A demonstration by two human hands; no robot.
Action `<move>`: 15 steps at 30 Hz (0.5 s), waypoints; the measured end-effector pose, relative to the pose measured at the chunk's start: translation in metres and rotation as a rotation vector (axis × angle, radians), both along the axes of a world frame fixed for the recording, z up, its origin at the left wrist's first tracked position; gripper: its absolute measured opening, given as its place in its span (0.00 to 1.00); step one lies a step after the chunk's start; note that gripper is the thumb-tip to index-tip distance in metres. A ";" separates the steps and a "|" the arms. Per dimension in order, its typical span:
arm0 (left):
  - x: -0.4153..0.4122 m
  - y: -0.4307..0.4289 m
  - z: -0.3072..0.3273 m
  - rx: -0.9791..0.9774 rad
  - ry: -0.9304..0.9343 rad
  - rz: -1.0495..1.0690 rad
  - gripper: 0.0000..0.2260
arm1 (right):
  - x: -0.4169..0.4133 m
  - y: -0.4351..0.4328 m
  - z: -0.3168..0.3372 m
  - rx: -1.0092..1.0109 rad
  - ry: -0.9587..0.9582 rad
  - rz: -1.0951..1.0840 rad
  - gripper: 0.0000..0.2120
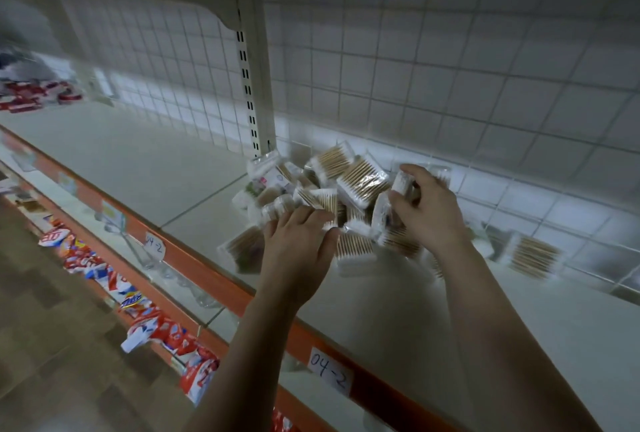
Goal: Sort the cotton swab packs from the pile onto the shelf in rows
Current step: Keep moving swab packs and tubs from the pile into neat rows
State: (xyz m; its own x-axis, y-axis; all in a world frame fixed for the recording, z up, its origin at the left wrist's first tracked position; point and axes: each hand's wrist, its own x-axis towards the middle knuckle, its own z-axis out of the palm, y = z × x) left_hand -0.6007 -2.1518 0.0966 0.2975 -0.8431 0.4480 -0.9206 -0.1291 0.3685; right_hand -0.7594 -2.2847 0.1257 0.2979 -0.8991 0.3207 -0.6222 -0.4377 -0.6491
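Cotton swab packs (332,196), where are they?

Heaped in a loose pile on the shelf (138,161), under and between both hands, hard against the wire grid back (450,68). One stray pack (533,255) lies flat out past the right hand (429,213), and a second stray pack (242,248) sits just outside the left hand (298,244).

And the hands?

The right one clasps a single pack (403,184) above the heap, fingers curled round it. The left lies palm down on the near edge of the heap. I cannot tell whether it grips anything, as the picture is blurred there.

What are the packs like?

Flat, clear, crinkly plastic sleeves, each holding a row of pale wooden sticks tipped white at both ends.

Anything around them?

A slotted cream upright (251,85) stands just beyond the left hand, at the heap's far corner. Below the wrists runs an orange front rail (207,274) with handwritten tags (327,370) reading "04-2". Under it lie glossy red-and-white sachets (162,327), and far off to the left are some blurred red packs (34,96)
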 end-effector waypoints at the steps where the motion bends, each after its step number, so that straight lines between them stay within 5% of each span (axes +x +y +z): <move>1: 0.003 -0.003 -0.001 0.002 0.002 -0.010 0.13 | 0.003 0.000 -0.001 0.005 -0.001 0.000 0.25; 15: 0.030 -0.022 -0.002 -0.018 0.026 -0.152 0.14 | 0.014 0.008 -0.005 0.015 -0.061 -0.154 0.24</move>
State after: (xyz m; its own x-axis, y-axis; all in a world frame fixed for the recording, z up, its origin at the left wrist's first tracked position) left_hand -0.5707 -2.1743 0.0943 0.1782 -0.8713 0.4573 -0.9193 0.0183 0.3931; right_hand -0.7456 -2.2771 0.1205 0.1362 -0.9373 0.3207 -0.6402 -0.3303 -0.6935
